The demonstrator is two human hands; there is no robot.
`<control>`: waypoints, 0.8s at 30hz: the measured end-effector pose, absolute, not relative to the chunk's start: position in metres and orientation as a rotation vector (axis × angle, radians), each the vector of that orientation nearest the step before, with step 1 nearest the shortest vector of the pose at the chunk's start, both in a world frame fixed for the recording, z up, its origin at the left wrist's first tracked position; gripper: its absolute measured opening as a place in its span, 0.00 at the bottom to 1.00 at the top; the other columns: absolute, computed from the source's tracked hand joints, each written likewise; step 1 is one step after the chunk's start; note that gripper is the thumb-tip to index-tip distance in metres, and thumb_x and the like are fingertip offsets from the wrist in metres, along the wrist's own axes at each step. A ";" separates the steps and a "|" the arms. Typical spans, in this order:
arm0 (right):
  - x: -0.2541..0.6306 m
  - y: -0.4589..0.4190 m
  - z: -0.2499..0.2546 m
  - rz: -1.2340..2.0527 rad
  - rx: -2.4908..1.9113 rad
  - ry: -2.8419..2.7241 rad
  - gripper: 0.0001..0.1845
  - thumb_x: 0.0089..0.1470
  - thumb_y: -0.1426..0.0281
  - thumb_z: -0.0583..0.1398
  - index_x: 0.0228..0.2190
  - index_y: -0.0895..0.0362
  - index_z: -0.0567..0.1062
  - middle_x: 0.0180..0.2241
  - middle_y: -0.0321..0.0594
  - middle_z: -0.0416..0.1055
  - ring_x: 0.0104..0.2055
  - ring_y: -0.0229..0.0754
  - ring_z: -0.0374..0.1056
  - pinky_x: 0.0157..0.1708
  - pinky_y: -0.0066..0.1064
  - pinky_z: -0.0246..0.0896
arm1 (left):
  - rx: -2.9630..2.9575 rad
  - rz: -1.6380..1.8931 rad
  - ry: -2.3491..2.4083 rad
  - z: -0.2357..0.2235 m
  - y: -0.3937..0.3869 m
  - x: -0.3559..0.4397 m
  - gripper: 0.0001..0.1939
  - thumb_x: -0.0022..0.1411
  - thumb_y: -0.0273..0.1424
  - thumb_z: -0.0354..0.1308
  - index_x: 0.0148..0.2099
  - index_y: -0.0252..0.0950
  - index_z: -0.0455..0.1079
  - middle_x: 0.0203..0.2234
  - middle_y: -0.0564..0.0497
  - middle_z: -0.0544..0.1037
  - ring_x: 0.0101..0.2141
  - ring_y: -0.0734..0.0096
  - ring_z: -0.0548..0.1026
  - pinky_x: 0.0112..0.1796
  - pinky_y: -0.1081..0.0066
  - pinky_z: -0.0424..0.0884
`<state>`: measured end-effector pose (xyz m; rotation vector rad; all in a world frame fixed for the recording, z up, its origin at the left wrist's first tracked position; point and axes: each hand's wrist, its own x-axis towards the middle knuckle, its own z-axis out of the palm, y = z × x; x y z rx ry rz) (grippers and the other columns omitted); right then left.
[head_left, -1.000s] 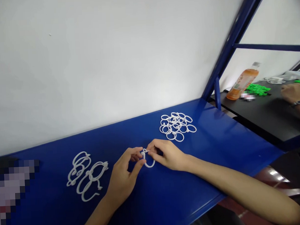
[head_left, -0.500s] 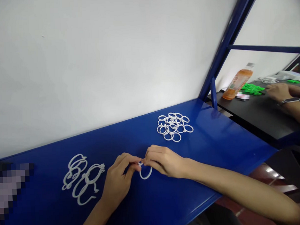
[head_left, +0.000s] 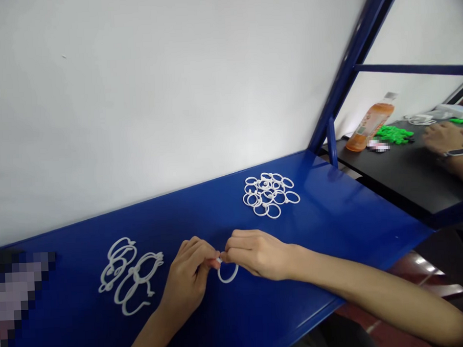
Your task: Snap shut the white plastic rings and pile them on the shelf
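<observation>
Between my hands is a white plastic ring (head_left: 228, 281), held just above or on the blue table (head_left: 207, 323); the gap beneath it cannot be judged. My left hand (head_left: 191, 270) pinches its upper left part with thumb and forefinger. From the other side my right hand (head_left: 254, 252) grips the same ring near that spot, fingertips almost touching the left ones. The fingers hide the joint of the ring. Left of my hands lie several open white rings with loose ends (head_left: 134, 280). Beyond my right hand is a pile of closed white rings (head_left: 269, 195).
A white wall (head_left: 155, 95) borders the table's far edge, and a blue metal post (head_left: 339, 92) rises at its right corner. On a black table (head_left: 392, 174) to the right are an orange drink bottle (head_left: 371, 124), green pieces (head_left: 394, 134) and another person's hands (head_left: 445, 137).
My hands and the ring have shifted slightly down in the view, with the fingertips pressed closer together around the ring's joint. The other person's hands have moved a little right.
</observation>
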<state>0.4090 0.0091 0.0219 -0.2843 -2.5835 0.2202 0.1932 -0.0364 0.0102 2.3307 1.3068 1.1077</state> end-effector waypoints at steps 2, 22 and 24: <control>0.409 0.011 0.021 0.152 -0.292 -2.610 0.18 0.68 0.78 0.45 0.40 0.61 0.74 0.33 0.45 0.73 0.32 0.42 0.61 0.33 0.33 0.63 | 2.343 1.042 1.350 0.008 -0.034 0.193 0.16 0.70 0.29 0.47 0.28 0.40 0.68 0.25 0.55 0.77 0.30 0.70 0.73 0.35 0.66 0.66; 0.545 0.081 0.021 0.244 -1.031 -2.438 0.10 0.65 0.72 0.54 0.39 0.55 0.77 0.39 0.45 0.75 0.43 0.45 0.69 0.46 0.40 0.67 | 2.293 0.200 1.986 0.017 -0.005 0.071 0.19 0.53 0.36 0.52 0.46 0.40 0.74 0.43 0.46 0.78 0.45 0.53 0.74 0.49 0.55 0.67; 0.546 0.081 0.016 0.260 -1.044 -2.408 0.10 0.66 0.72 0.54 0.38 0.55 0.77 0.39 0.45 0.75 0.43 0.45 0.69 0.46 0.40 0.67 | 2.306 0.188 2.004 0.014 -0.004 0.072 0.17 0.54 0.36 0.51 0.44 0.41 0.74 0.42 0.46 0.79 0.45 0.53 0.74 0.47 0.55 0.67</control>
